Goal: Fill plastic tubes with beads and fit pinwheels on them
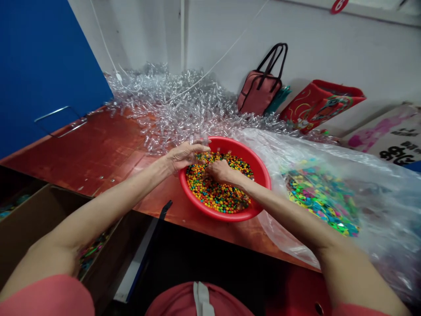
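Note:
A red basin [263, 175] holds many small coloured balls [220, 199] in yellow, orange, green and blue. Over the basin's left rim, my left hand [189, 154] has its fingers curved around a small clear plastic tube [198, 156]. My right hand [219, 170] is closed among the balls, with its fingertips hidden, close to the left hand's fingers. What it grips, if anything, cannot be made out. More clear tubes lie inside the basin near its back edge.
Behind the basin spreads a large heap of clear plastic tubes [184, 101]. A clear bag [272, 151] with colourful pieces [322, 197] lies on the right. Open boxes [42, 219] stand below the table [108, 153] at left. A pink bag [258, 92] and red bag [315, 105] lean against the wall.

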The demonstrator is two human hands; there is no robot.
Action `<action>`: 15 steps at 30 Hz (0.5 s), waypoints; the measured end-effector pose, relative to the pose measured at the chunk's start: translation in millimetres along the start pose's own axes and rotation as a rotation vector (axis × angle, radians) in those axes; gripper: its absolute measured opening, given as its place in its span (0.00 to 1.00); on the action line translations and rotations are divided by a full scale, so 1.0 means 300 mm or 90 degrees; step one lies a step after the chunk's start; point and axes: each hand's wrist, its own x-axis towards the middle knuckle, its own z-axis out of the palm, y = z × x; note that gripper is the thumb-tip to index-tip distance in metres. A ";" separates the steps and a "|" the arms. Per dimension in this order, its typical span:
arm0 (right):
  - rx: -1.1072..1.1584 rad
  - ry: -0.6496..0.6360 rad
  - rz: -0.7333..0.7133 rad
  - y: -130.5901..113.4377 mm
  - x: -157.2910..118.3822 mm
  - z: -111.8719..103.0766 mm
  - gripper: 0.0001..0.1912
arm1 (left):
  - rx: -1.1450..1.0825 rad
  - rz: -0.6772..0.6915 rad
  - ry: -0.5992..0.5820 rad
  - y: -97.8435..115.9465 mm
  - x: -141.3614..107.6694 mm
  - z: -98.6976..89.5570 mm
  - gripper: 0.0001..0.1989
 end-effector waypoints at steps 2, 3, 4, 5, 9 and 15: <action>-0.015 0.002 -0.006 -0.003 0.000 0.008 0.18 | -0.003 0.006 0.014 -0.005 -0.006 0.015 0.17; -0.018 0.005 -0.017 -0.004 -0.004 0.011 0.19 | 0.001 0.009 0.019 -0.008 -0.010 0.022 0.18; -0.019 0.009 -0.033 -0.005 -0.010 0.014 0.19 | 0.014 0.014 0.020 -0.012 -0.015 0.029 0.18; -0.018 0.010 -0.053 -0.007 -0.020 0.017 0.19 | 0.036 0.024 0.020 -0.015 -0.021 0.034 0.18; 0.006 0.019 -0.166 -0.014 -0.075 0.034 0.15 | 0.189 0.090 0.018 -0.017 -0.035 0.035 0.17; 0.167 0.080 -0.274 -0.009 -0.129 0.092 0.18 | 0.370 0.203 -0.035 -0.006 0.013 0.002 0.19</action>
